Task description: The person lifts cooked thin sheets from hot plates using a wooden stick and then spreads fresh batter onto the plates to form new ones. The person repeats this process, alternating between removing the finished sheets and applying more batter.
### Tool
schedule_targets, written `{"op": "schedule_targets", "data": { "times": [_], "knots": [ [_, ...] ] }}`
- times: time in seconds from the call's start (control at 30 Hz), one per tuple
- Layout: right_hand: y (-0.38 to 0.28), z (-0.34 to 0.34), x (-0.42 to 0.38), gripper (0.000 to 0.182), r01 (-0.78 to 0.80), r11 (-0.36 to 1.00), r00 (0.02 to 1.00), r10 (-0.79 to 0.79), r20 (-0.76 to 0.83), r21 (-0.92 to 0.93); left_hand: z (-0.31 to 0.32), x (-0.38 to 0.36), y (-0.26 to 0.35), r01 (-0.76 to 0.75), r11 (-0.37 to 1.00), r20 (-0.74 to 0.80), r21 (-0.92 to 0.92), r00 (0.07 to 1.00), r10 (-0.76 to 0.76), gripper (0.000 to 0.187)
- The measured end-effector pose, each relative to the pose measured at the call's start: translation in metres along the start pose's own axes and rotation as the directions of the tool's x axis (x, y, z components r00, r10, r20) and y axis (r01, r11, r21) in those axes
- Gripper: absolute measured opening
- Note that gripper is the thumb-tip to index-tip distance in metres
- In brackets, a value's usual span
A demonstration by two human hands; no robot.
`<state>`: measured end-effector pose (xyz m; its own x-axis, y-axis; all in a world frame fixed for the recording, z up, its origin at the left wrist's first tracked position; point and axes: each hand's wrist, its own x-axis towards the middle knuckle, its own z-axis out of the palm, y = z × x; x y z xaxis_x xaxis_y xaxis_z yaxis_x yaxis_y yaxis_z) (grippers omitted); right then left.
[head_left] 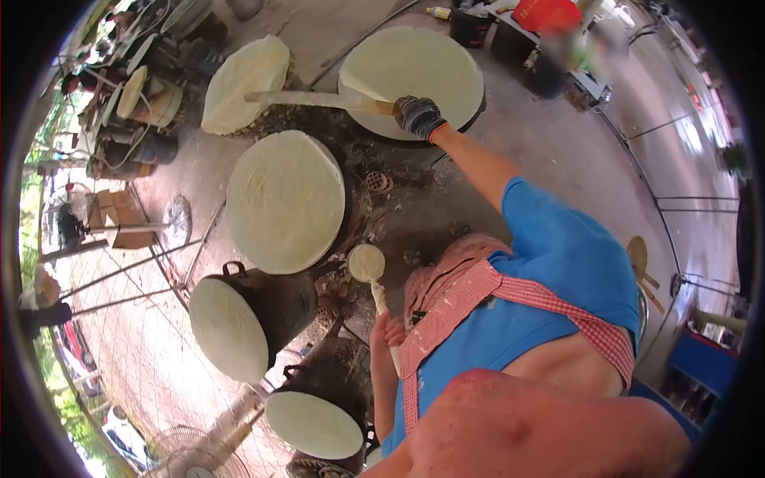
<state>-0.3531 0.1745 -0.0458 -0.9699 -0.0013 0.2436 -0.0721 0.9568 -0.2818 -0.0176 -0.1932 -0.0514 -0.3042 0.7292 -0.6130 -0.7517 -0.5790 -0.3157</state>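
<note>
My right hand [418, 118], in a dark knitted glove, grips the handle of a long flat stick [311, 99]. The stick crosses the near left part of a large round pale surface [414, 68], and its far end rests over an uneven pale sheet [239, 84]. My bare left hand [388, 328] is closed around the light handle of a ladle [366, 263], whose round bowl holds something pale. Beyond the ladle is another round pale surface [285, 201] on a dark stand.
Two more round pale tops, one on a dark pot [229, 329] and one lower down [315, 425], stand to the left. A fan [195, 462] is at the bottom edge. Dark buckets [470, 25], a red item [546, 14] and a cardboard box [123, 219] lie farther out.
</note>
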Motion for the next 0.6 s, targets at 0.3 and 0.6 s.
{"op": "schedule_targets", "data": {
  "times": [0.3, 0.6],
  "knots": [
    [0.082, -0.064, 0.04, 0.025, -0.075, 0.985, 0.973, 0.107, -0.206, 0.156, 0.025, 0.005, 0.013, -0.148, 0.816, -0.28, 0.559, 0.892, 0.354, 0.024],
    [0.103, -0.227, 0.142, 0.029, -0.164, 0.952, 0.982, 0.133, -0.134, -0.258, 0.017, 0.007, 0.025, -0.134, 0.857, -0.353, 0.498, 0.871, 0.341, 0.041]
  ]
}}
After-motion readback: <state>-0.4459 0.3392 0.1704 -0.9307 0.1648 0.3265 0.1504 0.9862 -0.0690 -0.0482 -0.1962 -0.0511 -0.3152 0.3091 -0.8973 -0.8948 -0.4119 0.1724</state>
